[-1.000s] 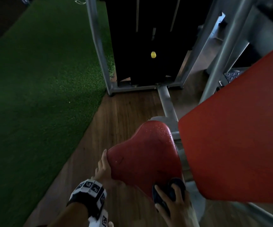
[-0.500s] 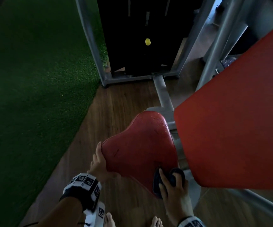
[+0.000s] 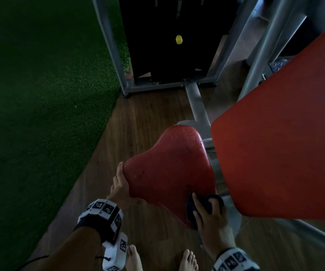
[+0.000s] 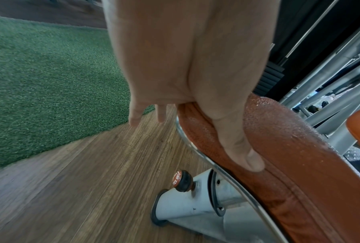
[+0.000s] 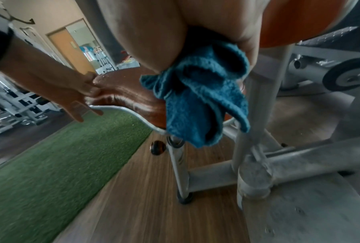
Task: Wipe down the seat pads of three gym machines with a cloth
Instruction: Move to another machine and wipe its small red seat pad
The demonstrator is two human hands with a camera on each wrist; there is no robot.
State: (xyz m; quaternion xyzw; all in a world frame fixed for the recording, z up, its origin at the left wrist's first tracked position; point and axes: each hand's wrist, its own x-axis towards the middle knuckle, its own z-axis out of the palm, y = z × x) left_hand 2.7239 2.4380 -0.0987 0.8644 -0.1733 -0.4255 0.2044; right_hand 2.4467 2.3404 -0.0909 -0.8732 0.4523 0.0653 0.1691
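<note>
Lower centre: right hand [image 3: 212, 222] clenched round blue cloth [image 3: 212, 202], pressed onto near corner of red seat pad [image 3: 169, 169]. Lower left: left hand [image 3: 119, 187] straight-fingered against pad's left edge, thumb along its side. Droplets [image 3: 189, 137] higher up; weight stack [image 3: 167, 36] at top.

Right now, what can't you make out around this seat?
Head view: the seat pad corner under the cloth, covered by the right hand.
Left wrist view: the knob lettering, too small to read.
Head view: the back pad, cut off by the right edge.
</note>
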